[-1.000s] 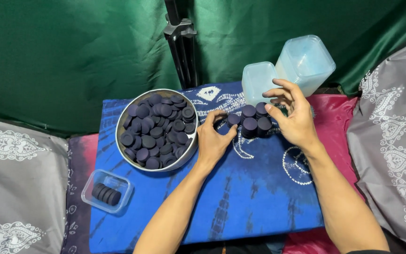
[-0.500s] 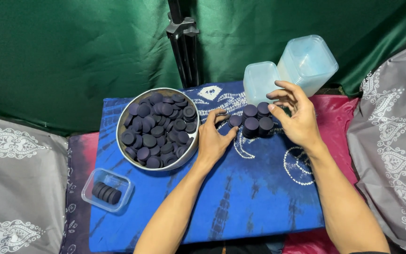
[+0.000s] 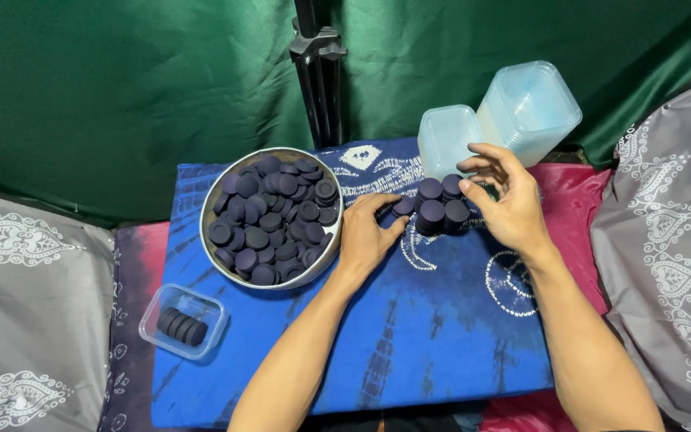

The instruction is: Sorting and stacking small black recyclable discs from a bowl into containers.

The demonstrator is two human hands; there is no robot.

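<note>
Since a moment ago the hands have hardly moved: the left hand (image 3: pixel 368 236) lies flat with fingers spread, its tips touching one dark disc (image 3: pixel 404 206), and the right hand (image 3: pixel 508 204) curls loosely, fingers apart, beside the little stacks of discs (image 3: pixel 440 206). The stacks stand near the far edge of the blue cloth (image 3: pixel 409 336), between the round bowl (image 3: pixel 323 260) full of discs and the clear tubs (image 3: pixel 446 138). So the stacking looks like it is in the middle, with many discs left.
</note>
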